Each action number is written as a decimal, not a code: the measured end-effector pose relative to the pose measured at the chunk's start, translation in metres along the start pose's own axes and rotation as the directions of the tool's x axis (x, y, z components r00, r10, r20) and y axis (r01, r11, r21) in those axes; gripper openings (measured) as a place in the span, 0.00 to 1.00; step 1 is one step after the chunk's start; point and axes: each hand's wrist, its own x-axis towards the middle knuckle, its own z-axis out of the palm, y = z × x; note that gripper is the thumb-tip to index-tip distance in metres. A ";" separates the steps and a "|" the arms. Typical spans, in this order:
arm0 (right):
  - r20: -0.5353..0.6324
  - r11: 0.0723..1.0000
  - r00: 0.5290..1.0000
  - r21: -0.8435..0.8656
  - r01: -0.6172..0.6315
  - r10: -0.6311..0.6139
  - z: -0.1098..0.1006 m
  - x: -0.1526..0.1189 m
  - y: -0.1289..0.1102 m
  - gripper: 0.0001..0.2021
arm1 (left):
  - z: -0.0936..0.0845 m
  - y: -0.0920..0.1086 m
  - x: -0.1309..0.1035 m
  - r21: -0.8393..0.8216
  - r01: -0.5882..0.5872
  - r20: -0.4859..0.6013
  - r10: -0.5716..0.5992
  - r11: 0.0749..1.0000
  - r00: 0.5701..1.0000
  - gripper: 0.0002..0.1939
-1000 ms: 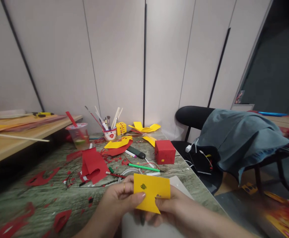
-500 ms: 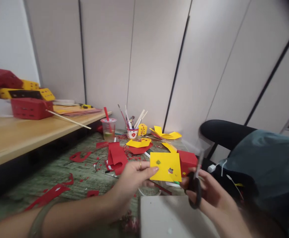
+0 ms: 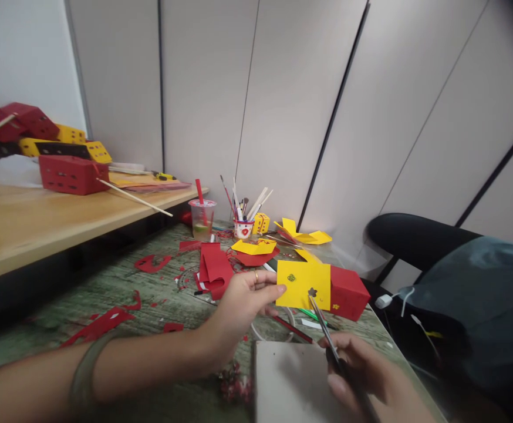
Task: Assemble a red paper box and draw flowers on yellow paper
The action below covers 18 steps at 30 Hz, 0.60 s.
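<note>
My left hand (image 3: pixel 245 302) pinches the left edge of a yellow paper piece (image 3: pixel 300 283) between thumb and fingers. Two small flower shapes show in this paper, the lower right one looking like a dark cut-out. In my right hand (image 3: pixel 366 370) are scissors (image 3: pixel 327 338) with dark handles. Their blades look closed together, and the tip meets the paper just below the lower flower; whether it pokes through I cannot tell. Behind the paper's right side stands a red paper box (image 3: pixel 348 292) with a small yellow flower on it.
A pale grey board (image 3: pixel 292 382) lies in front of me. Red paper scraps (image 3: pixel 100 323) litter the green table (image 3: pixel 181 352). Further back stand a drink cup (image 3: pixel 202 220) with a straw and a brush pot (image 3: pixel 243 228). Left is a wooden shelf (image 3: pixel 63 220) bearing boxes; right, a black chair (image 3: pixel 406 232).
The scissors have swung from upright beside the paper to pointing at its lower flower, their tip now at the paper. My left hand keeps its hold. The whole view has shifted slightly.
</note>
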 end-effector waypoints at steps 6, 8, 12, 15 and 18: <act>0.051 0.993 0.998 -0.112 -0.026 0.032 -0.013 -0.003 -0.001 0.14 | -0.003 0.006 0.003 0.001 0.050 0.004 -0.050 0.999 0.999 0.09; 0.076 0.964 0.997 -0.264 -0.006 0.027 -0.022 -0.006 0.001 0.15 | -0.006 0.010 0.007 0.002 0.051 0.000 -0.051 0.999 0.999 0.08; 0.039 0.800 0.999 -0.598 0.041 -0.022 -0.032 -0.012 0.006 0.21 | -0.012 0.016 0.015 0.004 0.043 -0.023 -0.043 0.999 0.999 0.06; 0.091 0.694 0.996 -0.715 0.082 -0.024 -0.028 -0.008 0.008 0.23 | -0.016 0.015 0.016 0.028 0.088 -0.016 -0.088 0.996 0.996 0.07; 0.153 0.638 0.985 -0.751 0.170 -0.081 -0.022 0.007 0.005 0.22 | -0.022 0.012 0.013 0.059 0.124 -0.020 -0.123 0.991 0.992 0.07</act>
